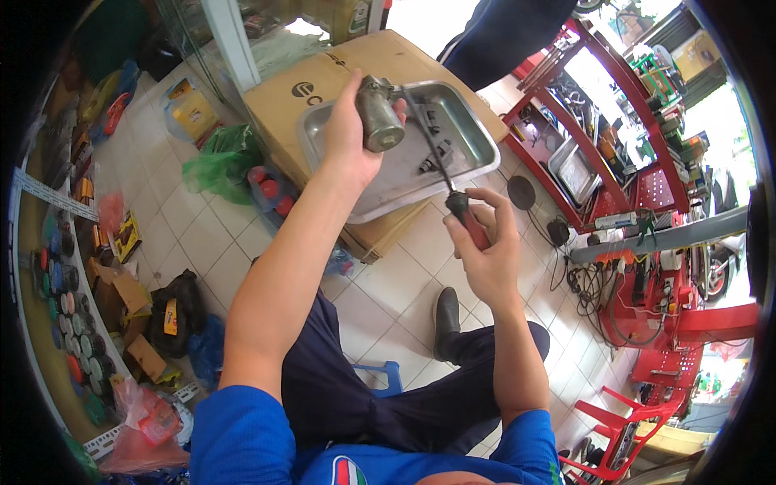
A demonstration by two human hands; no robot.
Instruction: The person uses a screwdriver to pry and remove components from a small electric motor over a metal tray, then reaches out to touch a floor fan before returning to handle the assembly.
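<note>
Two things are in your grasp. Your left hand (353,133) wraps around a grey metal cylinder (381,120), holding it over a metal tray (392,187). Your right hand (491,246) pinches a screwdriver (460,204) by its handle, thumb against fingers. Its shaft slants toward the cylinder's upper end; I cannot tell whether they touch. Small dark parts (439,153) lie in the tray, on a cardboard box (275,90).

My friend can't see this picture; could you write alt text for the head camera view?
A person's left hand holds a metal cylinder while the right hand grips a red-handled screwdriver, near a metal tray on a cardboard box.
</note>
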